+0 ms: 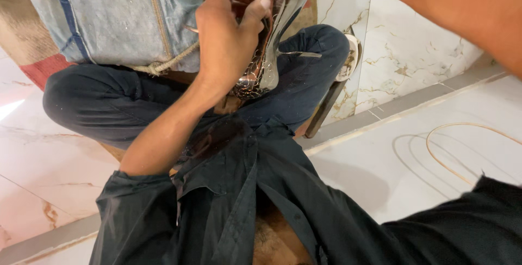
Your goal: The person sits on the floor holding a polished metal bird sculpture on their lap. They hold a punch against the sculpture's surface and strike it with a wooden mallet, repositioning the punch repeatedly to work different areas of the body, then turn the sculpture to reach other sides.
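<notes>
Across the lower middle of the frame lay a dark shirt point(234, 210), open at the front and cut off by the bottom edge. Above it, bent legs in dark trousers point(109, 102), filling the centre from left to right. In the upper left sat a pale blue zipped bag point(109, 15), cropped by the top edge, with a rope point(168, 61) along its lower rim. Around all this, marbled floor tiles point(49, 151) at the left and a plain white surface point(391, 161) at the lower right, the widest open room in view, marked only by a thin curved wire loop point(462, 134) running off the right edge. Along the upper right ran a blurred forearm; of the right hand, only a blurred sliver at the top edge, so its grip could not be told. At top centre, the left hand point(225, 42), curled closed round a shiny glass-like object point(266, 64) with a crackled pattern, thumb pressed on its upper part. Held upright over the lap, just right of the bag, top cut off by the frame and shape hard to make out. Behind the right knee, a sandal point(348, 64) on edge against the wall, partly hidden.
</notes>
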